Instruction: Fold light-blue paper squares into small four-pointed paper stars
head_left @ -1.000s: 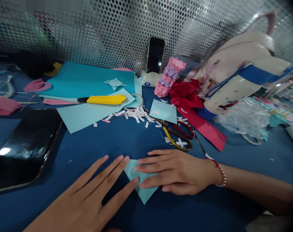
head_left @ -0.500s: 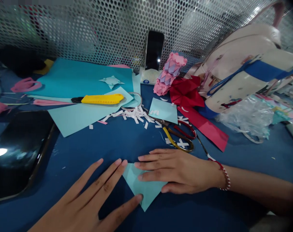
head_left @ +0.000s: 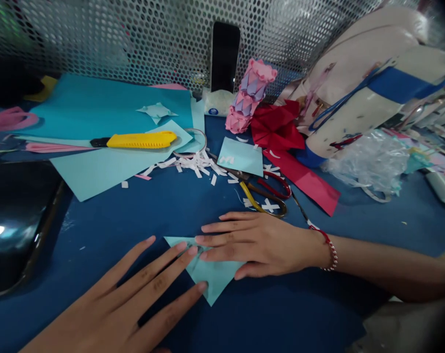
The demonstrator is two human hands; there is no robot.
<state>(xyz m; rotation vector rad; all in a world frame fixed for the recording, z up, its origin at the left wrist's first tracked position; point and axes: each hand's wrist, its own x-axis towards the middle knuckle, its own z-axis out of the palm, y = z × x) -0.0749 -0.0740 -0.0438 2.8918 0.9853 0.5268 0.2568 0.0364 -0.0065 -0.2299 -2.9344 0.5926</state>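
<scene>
A small light-blue paper triangle (head_left: 212, 278) lies flat on the dark blue table (head_left: 266, 314), its point toward me. My left hand (head_left: 134, 299) rests open with fingers spread, fingertips pressing on the triangle's left edge. My right hand (head_left: 255, 242), wearing a red and white bead bracelet, lies flat over the triangle's upper right part, fingers stretched out to the left. The fingertips of both hands nearly meet on the paper.
Behind the hands lie scissors (head_left: 264, 193), white paper scraps (head_left: 196, 164), a small blue square (head_left: 240, 157), a yellow utility knife (head_left: 137, 140) on blue sheets, red paper (head_left: 299, 174) and a pink folded model (head_left: 248, 95). A dark tablet (head_left: 12, 220) sits left; a bag (head_left: 358, 83) at right.
The view has tilted so everything sits a little lower-left. My left fingers have slid further onto the triangle, and more of its upper left corner shows.
</scene>
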